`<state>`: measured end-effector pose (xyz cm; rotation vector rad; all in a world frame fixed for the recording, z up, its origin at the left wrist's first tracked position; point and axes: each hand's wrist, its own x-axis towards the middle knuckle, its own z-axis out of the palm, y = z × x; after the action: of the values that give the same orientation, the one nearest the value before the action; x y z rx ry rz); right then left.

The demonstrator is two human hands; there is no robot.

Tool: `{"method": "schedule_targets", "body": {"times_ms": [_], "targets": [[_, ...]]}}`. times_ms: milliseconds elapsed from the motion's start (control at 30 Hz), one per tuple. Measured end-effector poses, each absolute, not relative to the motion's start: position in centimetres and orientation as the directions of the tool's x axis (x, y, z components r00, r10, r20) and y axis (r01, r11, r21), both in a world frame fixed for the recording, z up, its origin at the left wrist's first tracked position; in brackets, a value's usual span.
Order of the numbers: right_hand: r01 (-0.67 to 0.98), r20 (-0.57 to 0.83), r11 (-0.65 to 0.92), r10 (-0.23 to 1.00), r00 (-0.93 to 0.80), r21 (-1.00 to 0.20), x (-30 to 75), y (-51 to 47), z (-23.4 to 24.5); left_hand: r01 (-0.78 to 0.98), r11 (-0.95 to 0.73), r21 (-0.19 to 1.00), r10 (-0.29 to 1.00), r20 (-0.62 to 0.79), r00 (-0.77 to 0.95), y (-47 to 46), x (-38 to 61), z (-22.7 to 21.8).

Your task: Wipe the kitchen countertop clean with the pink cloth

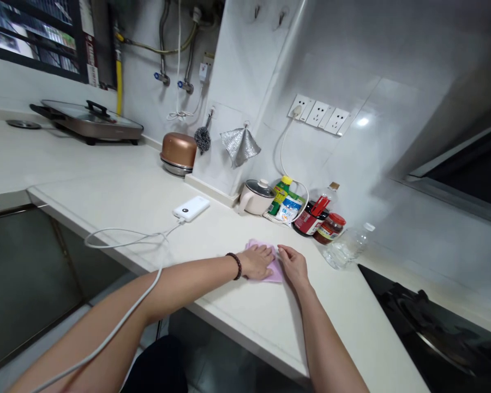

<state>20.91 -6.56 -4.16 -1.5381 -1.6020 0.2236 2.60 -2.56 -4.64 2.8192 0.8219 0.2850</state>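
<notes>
A pink cloth [275, 273] lies on the white countertop [237, 305]. My left hand [257, 263], with a dark beaded bracelet [234, 266] at the wrist, rests flat on top of it, fingers stretched out. Just right of the cloth, my right hand [293, 266] has its fingers curled in, the thumb and forefinger close together by the cloth's edge. Whether anything small is pinched there I cannot make out. Part of the cloth is hidden under the left hand.
A white power bank [191, 209] has a cable [123, 316] running over my left arm. Along the wall stand a lidded pot [257, 199], a green bottle [280, 197], jars [329, 228] and a clear plastic bottle [346, 248]. A black stove [429, 327] is at right, an electric pan [92, 123] at left.
</notes>
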Motion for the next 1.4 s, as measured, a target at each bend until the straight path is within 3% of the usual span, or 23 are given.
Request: {"method": "schedule_targets", "body": {"times_ms": [133,300,500,733,967,1100,1233,1400], "targets": [[0.723,0.426,0.179,0.888,0.173,-0.667,21.0,-6.9,-4.2,0.681,-0.692,0.240,0.711,0.065,0.700,0.2,-3.8,-3.7],[0.728,0.411,0.166,0.895,0.172,-0.665,20.9,-6.8,-4.3,0.888,-0.435,0.151,0.900,0.057,0.431,4.6,-12.1,-2.7],[0.737,0.397,0.143,0.900,0.181,-0.660,20.9,-6.0,-4.7,0.886,-0.446,0.123,0.895,0.043,0.444,1.1,-14.0,-2.8],[0.721,0.415,0.162,0.890,0.188,-0.674,19.8,-5.3,-4.9,0.675,-0.711,0.200,0.684,-0.030,0.729,-9.5,-12.0,-2.9],[0.702,0.447,0.179,0.868,0.217,-0.690,21.1,-6.2,-5.1,0.607,-0.761,0.230,0.629,0.032,0.777,-12.2,-11.2,-3.1],[0.687,0.459,0.186,0.856,0.238,-0.703,22.0,-6.5,-5.2,0.700,-0.681,0.216,0.720,0.023,0.693,-11.2,-14.6,-3.0],[0.688,0.465,0.208,0.860,0.210,-0.695,21.7,-6.5,-5.0,0.867,-0.482,0.128,0.876,0.068,0.477,-9.8,-19.3,-3.7],[0.708,0.530,0.231,0.815,0.235,-0.668,20.2,-6.5,-4.0,0.933,-0.354,0.070,0.932,0.106,0.346,-8.5,-20.6,-4.0]]}}
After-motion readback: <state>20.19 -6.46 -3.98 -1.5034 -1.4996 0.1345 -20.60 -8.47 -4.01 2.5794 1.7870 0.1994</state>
